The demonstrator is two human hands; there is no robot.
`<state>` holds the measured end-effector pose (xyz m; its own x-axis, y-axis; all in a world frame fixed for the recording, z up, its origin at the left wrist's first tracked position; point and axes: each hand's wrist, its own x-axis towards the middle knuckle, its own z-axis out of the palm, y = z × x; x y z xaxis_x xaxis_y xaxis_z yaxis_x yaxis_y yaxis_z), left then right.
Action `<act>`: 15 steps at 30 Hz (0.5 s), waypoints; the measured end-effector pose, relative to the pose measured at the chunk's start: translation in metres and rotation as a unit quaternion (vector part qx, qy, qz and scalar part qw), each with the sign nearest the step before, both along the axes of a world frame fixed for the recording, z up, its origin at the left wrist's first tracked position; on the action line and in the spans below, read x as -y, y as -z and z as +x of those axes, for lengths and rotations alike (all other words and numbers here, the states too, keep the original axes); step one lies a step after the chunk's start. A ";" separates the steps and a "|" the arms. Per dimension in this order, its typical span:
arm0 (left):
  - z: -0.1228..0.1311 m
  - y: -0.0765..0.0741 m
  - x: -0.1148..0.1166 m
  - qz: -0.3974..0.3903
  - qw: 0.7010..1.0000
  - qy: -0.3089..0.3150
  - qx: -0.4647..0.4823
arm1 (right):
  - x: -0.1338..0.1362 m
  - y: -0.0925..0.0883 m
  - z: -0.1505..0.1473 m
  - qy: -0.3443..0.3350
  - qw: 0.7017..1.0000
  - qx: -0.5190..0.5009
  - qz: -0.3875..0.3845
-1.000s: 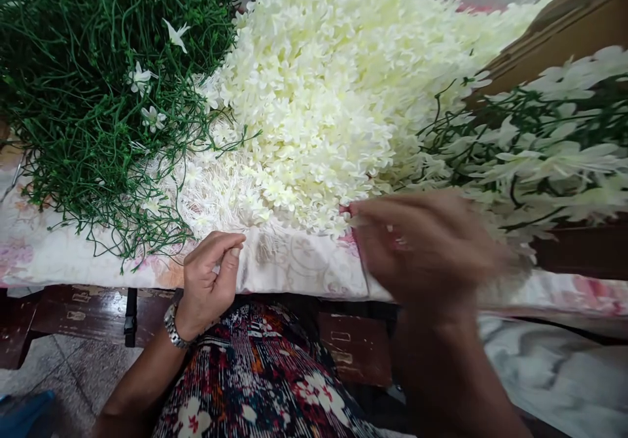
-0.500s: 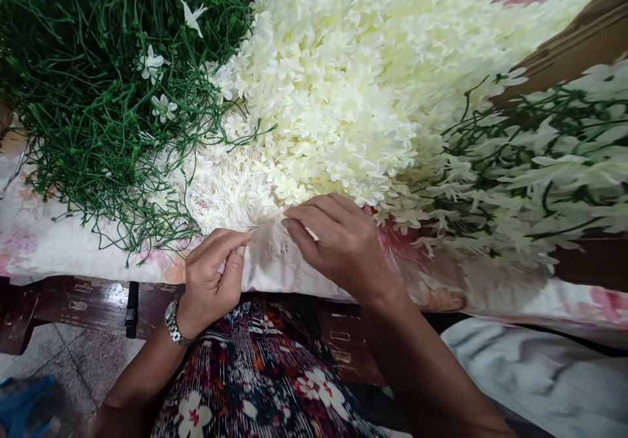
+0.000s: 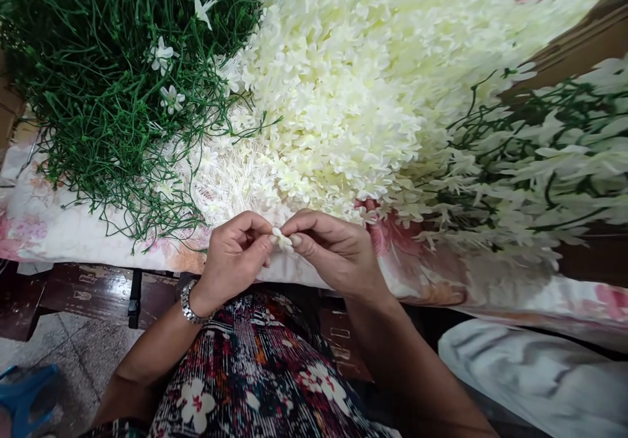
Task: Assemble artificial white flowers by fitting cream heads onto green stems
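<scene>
Between my two hands is a small white artificial flower [image 3: 282, 238], pinched from both sides. My left hand [image 3: 239, 247], with a metal watch on the wrist, grips it between thumb and forefinger. On the other side, my right hand [image 3: 338, 250] also has thumb and forefinger closed on it. Just beyond my fingers lie thin white stamen-like strands [image 3: 228, 180]. A big heap of cream-white artificial blossoms [image 3: 343, 98] rises behind them. Green plastic stems [image 3: 118, 98] form a tangled pile at the left, with a few white flowers among them.
Finished-looking sprays of white flowers on green stems [image 3: 554, 163] lie at the right by a cardboard box [image 3: 589, 33]. A floral cloth [image 3: 98, 235] covers the table. A blue plastic stool [image 3: 29, 395] stands on the floor at lower left. Pale fabric [image 3: 530, 379] is at lower right.
My hands have come together, the left moving right. Half a second ago they were apart over the strands; now a white flower is pinched between them. The view has shifted slightly.
</scene>
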<state>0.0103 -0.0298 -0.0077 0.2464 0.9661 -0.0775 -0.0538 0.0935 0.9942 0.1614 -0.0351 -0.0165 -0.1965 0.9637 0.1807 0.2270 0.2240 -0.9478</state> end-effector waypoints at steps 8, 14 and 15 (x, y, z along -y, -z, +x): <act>-0.008 0.008 0.012 0.030 0.996 -0.048 -0.074 | 0.010 -0.010 0.005 0.020 0.985 0.145 0.087; -0.010 0.008 0.018 0.118 0.983 -0.042 -0.135 | 0.010 -0.009 -0.012 0.003 0.980 0.145 0.137; -0.011 0.008 0.019 0.119 0.983 -0.034 -0.134 | 0.010 -0.008 -0.013 0.001 0.982 0.131 0.138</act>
<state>-0.0002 -0.0484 -0.0158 0.1828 0.9782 0.0988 0.2141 -0.1377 0.9671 0.1487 -0.0450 -0.0088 -0.2687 0.8854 0.3793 0.4551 0.4638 -0.7602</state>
